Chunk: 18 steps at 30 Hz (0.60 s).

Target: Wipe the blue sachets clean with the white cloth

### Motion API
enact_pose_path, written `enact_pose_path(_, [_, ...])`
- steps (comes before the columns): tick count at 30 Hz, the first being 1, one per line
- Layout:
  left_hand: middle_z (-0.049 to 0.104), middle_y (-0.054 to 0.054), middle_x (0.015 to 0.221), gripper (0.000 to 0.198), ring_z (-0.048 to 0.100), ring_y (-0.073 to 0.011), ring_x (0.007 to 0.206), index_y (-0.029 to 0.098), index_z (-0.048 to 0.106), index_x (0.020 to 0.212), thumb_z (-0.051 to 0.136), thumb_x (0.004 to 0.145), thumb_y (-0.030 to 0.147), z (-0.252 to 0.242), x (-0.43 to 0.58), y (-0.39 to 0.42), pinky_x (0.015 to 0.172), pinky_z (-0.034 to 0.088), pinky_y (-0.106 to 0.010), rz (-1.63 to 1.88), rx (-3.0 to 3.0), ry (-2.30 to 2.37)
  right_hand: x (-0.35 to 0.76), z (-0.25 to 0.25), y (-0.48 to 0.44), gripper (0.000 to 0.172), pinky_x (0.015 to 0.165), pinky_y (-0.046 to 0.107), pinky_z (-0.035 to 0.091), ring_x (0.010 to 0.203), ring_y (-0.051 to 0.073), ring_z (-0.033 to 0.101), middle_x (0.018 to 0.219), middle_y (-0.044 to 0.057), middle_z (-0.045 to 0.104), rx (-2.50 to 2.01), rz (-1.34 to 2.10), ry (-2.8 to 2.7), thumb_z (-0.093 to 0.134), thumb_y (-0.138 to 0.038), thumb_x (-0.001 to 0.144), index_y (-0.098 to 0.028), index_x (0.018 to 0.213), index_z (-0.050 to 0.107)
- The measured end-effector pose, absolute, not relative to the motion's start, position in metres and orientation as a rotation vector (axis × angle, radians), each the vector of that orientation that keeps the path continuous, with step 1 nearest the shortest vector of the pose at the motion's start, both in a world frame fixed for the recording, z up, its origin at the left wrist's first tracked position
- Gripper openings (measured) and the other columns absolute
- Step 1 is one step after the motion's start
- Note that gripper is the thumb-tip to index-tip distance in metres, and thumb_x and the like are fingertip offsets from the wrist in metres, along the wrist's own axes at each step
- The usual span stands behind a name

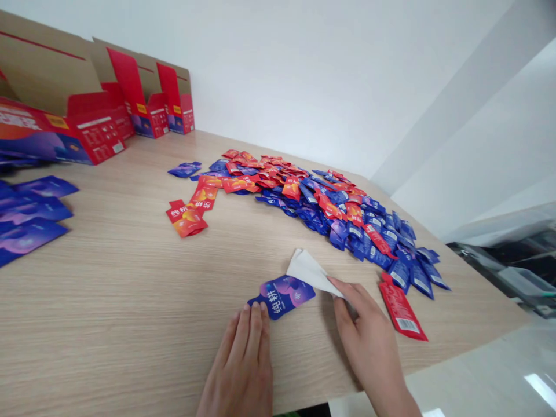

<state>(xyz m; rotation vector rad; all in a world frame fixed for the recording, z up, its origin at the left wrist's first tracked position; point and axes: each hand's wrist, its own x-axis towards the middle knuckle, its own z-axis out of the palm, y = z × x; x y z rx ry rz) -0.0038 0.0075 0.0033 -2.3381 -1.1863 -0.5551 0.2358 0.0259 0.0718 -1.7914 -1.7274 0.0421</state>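
Observation:
My left hand (243, 362) lies flat on the wooden table (130, 289), its fingertips pressing the near end of a blue sachet (282, 295). My right hand (362, 330) pinches a folded white tissue (309, 271) that rests against the sachet's far end. A single red sachet (402, 310) lies just right of my right hand. Behind both hands spreads a large heap of blue and red sachets (330, 202).
Two red sachets (187, 219) lie apart at centre left. Flat blue packets (30, 211) sit at the left edge. Open red cartons (87, 116) stand along the back left by the white wall. The table's right edge drops to a grey bin (512, 260).

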Motion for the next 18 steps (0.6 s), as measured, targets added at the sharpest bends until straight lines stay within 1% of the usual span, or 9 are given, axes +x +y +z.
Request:
enact_pose_path(2, [0.068,-0.018,0.146,0.063,0.062,-0.0297,0.135,0.001,0.057,0.143,0.049,0.082,0.014,-0.001,-0.005,0.008,0.111,0.052,-0.040,-0.564,-2.329,-1.167,0.218,0.074,0.025,0.036,0.090,0.037,0.064,0.107,0.024,0.075,0.119,0.007,0.076,-1.677,0.108,-1.746,0.050,-0.022,0.105,-0.027,0.133,0.072])
enact_pose_path(4, [0.070,-0.015,0.143,0.057,0.063,-0.0278,0.133,0.005,0.062,0.138,0.049,0.084,0.016,-0.005,-0.006,0.008,0.110,0.051,-0.039,-0.584,-2.313,-1.186,0.193,0.070,0.024,0.040,0.092,0.034,0.062,0.108,0.022,0.073,0.119,0.007,0.074,-1.516,0.175,-1.849,0.049,-0.016,0.105,-0.029,0.137,0.069])
enact_pose_path(6, [0.075,-0.011,0.133,0.047,0.065,-0.0256,0.128,0.011,0.068,0.129,0.050,0.088,0.020,-0.010,-0.006,0.008,0.109,0.051,-0.037,-0.634,-2.296,-1.227,0.171,0.062,0.024,0.045,0.091,0.036,0.062,0.105,0.023,0.071,0.115,0.007,0.073,-1.385,0.211,-2.001,0.049,-0.009,0.102,-0.028,0.137,0.070])
enact_pose_path(8, [0.077,-0.009,0.128,0.041,0.065,-0.0244,0.126,0.013,0.071,0.124,0.049,0.092,0.025,-0.011,-0.005,0.009,0.109,0.050,-0.037,-0.666,-2.297,-1.255,0.160,0.054,0.027,0.049,0.091,0.040,0.061,0.103,0.025,0.069,0.112,0.009,0.073,-1.363,0.201,-2.078,0.048,-0.004,0.098,-0.025,0.135,0.071])
enact_pose_path(10, [0.076,-0.010,0.133,0.044,0.063,-0.0240,0.129,0.011,0.070,0.127,0.047,0.093,0.027,-0.011,-0.004,0.010,0.111,0.049,-0.037,-0.659,-2.311,-1.250,0.163,0.050,0.031,0.048,0.090,0.042,0.060,0.102,0.026,0.068,0.110,0.010,0.072,-1.421,0.200,-2.054,0.047,-0.002,0.097,-0.024,0.131,0.073])
enact_pose_path(12, [0.072,-0.011,0.139,0.048,0.060,-0.0247,0.133,0.009,0.068,0.133,0.046,0.094,0.028,-0.009,-0.002,0.010,0.112,0.048,-0.038,-0.636,-2.322,-1.249,0.179,0.050,0.036,0.045,0.088,0.040,0.059,0.101,0.025,0.068,0.108,0.008,0.071,-1.502,0.225,-1.993,0.048,-0.005,0.098,-0.024,0.127,0.075])
enact_pose_path(14, [0.072,-0.010,0.140,0.049,0.060,-0.0258,0.133,0.009,0.067,0.134,0.047,0.094,0.028,-0.007,0.000,0.011,0.112,0.047,-0.038,-0.630,-2.320,-1.253,0.201,0.053,0.042,0.042,0.088,0.038,0.058,0.101,0.025,0.069,0.108,0.008,0.071,-1.611,0.205,-1.950,0.048,-0.009,0.099,-0.024,0.126,0.076])
enact_pose_path(16, [0.073,-0.010,0.138,0.049,0.060,-0.0268,0.133,0.009,0.068,0.133,0.047,0.093,0.028,-0.008,0.002,0.012,0.112,0.047,-0.039,-0.635,-2.308,-1.258,0.222,0.058,0.048,0.040,0.088,0.039,0.057,0.099,0.027,0.069,0.105,0.009,0.071,-1.761,0.100,-1.902,0.048,-0.012,0.099,-0.022,0.125,0.076])
enact_pose_path(18, [0.073,-0.009,0.137,0.049,0.060,-0.0267,0.132,0.009,0.070,0.132,0.048,0.092,0.027,-0.010,0.003,0.012,0.112,0.047,-0.038,-0.655,-2.285,-1.251,0.235,0.065,0.052,0.035,0.085,0.039,0.057,0.094,0.028,0.070,0.099,0.008,0.070,-1.876,0.006,-1.842,0.049,-0.015,0.098,-0.021,0.118,0.077])
